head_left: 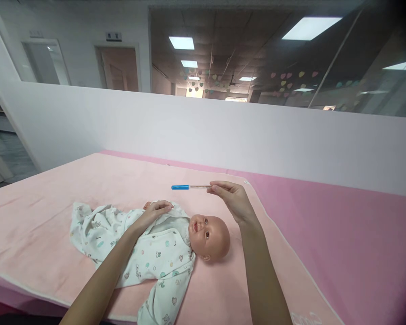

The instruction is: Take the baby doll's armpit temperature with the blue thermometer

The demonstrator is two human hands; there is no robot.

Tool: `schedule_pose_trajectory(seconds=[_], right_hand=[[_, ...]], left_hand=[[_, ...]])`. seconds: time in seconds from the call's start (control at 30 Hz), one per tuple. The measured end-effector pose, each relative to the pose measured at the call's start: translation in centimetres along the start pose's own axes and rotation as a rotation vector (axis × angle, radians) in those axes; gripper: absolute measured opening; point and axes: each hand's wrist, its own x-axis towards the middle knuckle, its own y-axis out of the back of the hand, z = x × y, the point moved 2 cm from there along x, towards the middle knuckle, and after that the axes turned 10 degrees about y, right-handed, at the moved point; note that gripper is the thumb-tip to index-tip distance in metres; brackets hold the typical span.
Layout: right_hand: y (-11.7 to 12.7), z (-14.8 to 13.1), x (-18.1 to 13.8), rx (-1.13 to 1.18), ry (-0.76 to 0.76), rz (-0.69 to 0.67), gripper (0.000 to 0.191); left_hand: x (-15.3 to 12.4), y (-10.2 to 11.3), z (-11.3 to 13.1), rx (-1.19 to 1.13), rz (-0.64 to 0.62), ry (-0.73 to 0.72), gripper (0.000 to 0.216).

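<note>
In the head view my right hand (230, 195) is raised above the bed beyond the doll's head, finger and thumb pinched on one end of a glass thermometer (199, 186). The thermometer lies level in the air, its blue end pointing left. A baby doll (212, 237) rests on its back, head to the right and face up. It wears a white printed sleepsuit (155, 259), open at the neck. On the doll's far side, my left hand (158, 209) lies on the suit near the chest, fingers stretched out. What is beneath the palm is hidden.
A pale pink blanket (54, 189) under the doll covers much of a brighter pink surface (325, 216). Behind it stands a low white wall (203, 131) topped by a glass window (257, 54). A doorway (120, 70) shows at the back left.
</note>
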Motion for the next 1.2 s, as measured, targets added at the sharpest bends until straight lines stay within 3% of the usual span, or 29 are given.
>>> schedule_pose_trajectory(seconds=[0.13,0.2,0.4,0.67,1.2], right_hand=[[1.0,1.3,0.5,-0.639,0.089,0.263,0.020],[1.2,1.7,0.7,-0.741,0.108,0.285,0.021],[1.2,1.8,0.8,-0.278,0.033,0.192,0.023],[0.7,0.9,0.5,-0.115,-0.021,0.148,0.027],[0.2,0.6,0.4,0.040,-0.049,0.086,0.025]], left_hand=[[0.0,-0.1,0.2,0.015,0.018,0.003,0.031],[0.0,-0.1,0.2,0.013,0.020,0.008,0.030],[-0.3,0.0,0.2,0.042,-0.013,-0.032,0.024],[-0.5,-0.4,0.1,0.179,-0.316,-0.114,0.020],[-0.5,-0.7,0.0,0.284,-0.227,-0.028,0.024]])
